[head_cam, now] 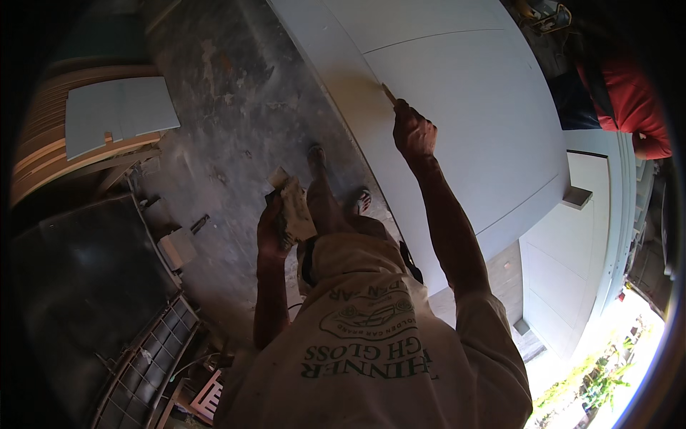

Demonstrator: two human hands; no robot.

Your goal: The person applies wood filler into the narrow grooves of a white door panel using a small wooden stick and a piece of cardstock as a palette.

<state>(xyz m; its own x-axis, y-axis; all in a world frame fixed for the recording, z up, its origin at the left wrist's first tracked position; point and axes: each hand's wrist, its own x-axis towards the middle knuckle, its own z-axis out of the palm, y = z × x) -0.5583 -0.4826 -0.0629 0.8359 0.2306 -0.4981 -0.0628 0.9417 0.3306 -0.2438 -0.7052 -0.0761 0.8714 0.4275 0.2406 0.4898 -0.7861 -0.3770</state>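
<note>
My right hand grips a thin, light-coloured tool that looks like a putty knife. Its tip meets a long groove in a large white panel, which looks like a door lying flat. Close to my body, over the floor, my left hand holds a putty-smeared block. A small pale flat piece sticks up from the top of that block; I cannot tell whether it is a separate scraper. My left fingers are partly hidden behind the block.
More white panels lie to the right, with a small block between them. A person in a red top is beyond the large panel. At left are stacked wood strips under a pale board, and a metal grid.
</note>
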